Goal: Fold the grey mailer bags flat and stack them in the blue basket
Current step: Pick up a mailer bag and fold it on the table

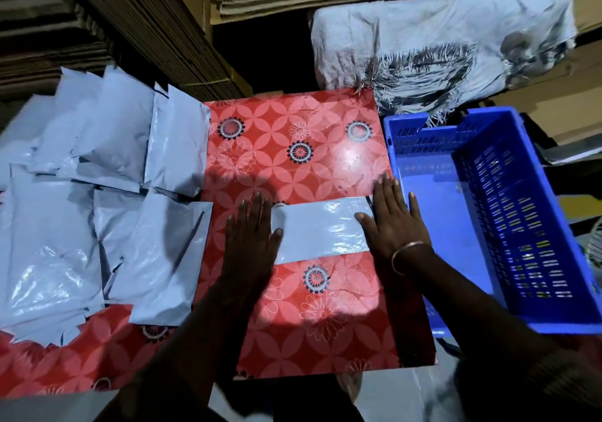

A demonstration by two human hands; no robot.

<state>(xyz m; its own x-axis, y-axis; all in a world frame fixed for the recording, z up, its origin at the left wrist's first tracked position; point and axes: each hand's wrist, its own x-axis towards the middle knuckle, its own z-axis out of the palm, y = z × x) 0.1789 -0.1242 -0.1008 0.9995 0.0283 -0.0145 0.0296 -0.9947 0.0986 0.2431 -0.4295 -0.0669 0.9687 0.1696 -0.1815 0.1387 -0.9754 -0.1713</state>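
early stage, we judge: blue basket looks empty. one folded grey mailer bag lies on the desk, left hand and right hand pressing flat, fingers straight. unfolded pile remains left.

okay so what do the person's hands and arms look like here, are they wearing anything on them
Both hands are bare, with no gloves and no rings that can be made out. The right hand has a thin metal bangle at the wrist. The left hand shows nothing at the wrist. Both forearms are bare as far as the dim light lets one see; no sleeve can be made out.
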